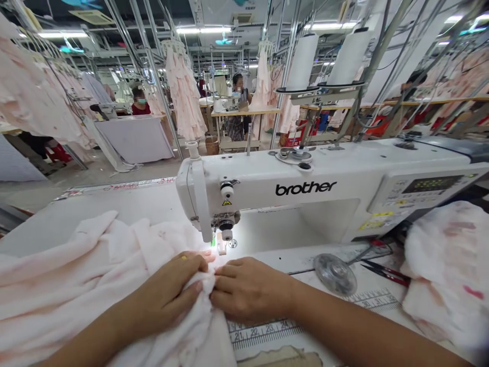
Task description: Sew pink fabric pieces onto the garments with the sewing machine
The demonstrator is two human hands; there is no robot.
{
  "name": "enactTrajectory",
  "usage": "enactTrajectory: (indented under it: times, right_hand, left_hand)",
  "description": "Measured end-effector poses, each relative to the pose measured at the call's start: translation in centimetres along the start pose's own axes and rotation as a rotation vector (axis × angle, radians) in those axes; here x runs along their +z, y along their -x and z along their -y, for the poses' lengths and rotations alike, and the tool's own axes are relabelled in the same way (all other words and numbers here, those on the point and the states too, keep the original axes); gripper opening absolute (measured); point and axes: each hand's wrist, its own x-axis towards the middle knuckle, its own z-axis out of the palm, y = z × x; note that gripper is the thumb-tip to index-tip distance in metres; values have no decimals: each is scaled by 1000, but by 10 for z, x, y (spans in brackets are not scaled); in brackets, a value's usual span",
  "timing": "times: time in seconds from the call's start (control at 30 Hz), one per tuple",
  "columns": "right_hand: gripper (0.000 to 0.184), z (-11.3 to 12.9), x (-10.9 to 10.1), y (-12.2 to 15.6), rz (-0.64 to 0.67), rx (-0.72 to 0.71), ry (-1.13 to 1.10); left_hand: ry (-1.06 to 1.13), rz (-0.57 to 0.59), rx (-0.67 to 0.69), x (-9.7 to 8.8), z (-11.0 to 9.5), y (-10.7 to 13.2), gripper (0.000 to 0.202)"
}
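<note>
Pale pink, fluffy fabric (87, 275) with faint darker blotches lies in folds over the left side of the sewing table. My left hand (171, 288) presses onto it with curled fingers, a fold gathered between thumb and fingers; a ring shows on one finger. Close beside it, my right hand (254, 288) is closed on the fabric's right edge. Both hands are just in front of the needle area of a white sewing machine (248, 183), where a lamp lights the presser foot (220, 244). My right fingertips are partly hidden.
To the right are a round clear dish (335, 274), black-and-red snips (387, 272) and a heap of similar fabric (451, 265). A printed ruler scale (267, 331) runs along the table front. Thread cones (303, 62) stand above the machine. Other people sit at machines behind.
</note>
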Motion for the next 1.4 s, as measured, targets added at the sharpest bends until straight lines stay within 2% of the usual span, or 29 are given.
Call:
enactTrajectory:
  times: [0.07, 0.17, 0.23, 0.27, 0.33, 0.4, 0.53, 0.7, 0.8, 0.97, 1.07, 1.13, 1.2, 1.3, 1.4]
  right_hand:
    - [15, 3, -1, -1, -67, -85, 32]
    - [21, 9, -1, -1, -156, -196, 35]
    - [22, 13, 1, -1, -186, -220, 28]
    - [21, 14, 2, -1, -184, -218, 27]
    - [18, 16, 3, 0, -139, -195, 24]
    - [16, 16, 3, 2, -76, -170, 10]
    - [17, 14, 3, 4, -46, -153, -17]
    - [20, 12, 7, 3, -109, -146, -52]
    - [19, 10, 9, 3, -101, -139, -53]
    - [15, 6, 4, 3, 12, -43, -25]
    - [10, 1, -1, 2, 69, -10, -86]
    - [13, -2, -3, 2, 78, 0, -158]
    - [21, -4, -2, 2, 46, 46, -222]
    - [32, -5, 2, 1, -50, 262, -272]
    - [22, -4, 6, -1, -141, 486, -302]
  left_hand:
    - [-56, -85, -49, 3, -11, 10, 34]
    - [-264, -295, 60, 21, -24, 28, 56]
    - [-402, -395, 143, 32, -27, 35, 53]
    - [-447, -408, 150, 35, -26, 36, 49]
    - [-462, -386, 96, 33, -20, 34, 39]
    - [-399, -344, 37, 23, -13, 28, 31]
    - [-200, -296, 90, 8, -12, 16, 28]
    - [-73, -218, 114, 25, -24, 12, 23]
    - [-43, -183, 103, 32, -20, 9, 22]
    - [-78, -169, 146, 27, -3, -4, 19]
    - [-89, -169, 155, 22, 3, -13, 15]
    - [-72, -171, 99, 19, 5, -16, 10]
    - [-15, -212, -52, 17, 7, -17, 6]
    - [173, -307, -323, 15, 12, -18, 8]
    - [301, -310, -423, 12, 14, -18, 12]
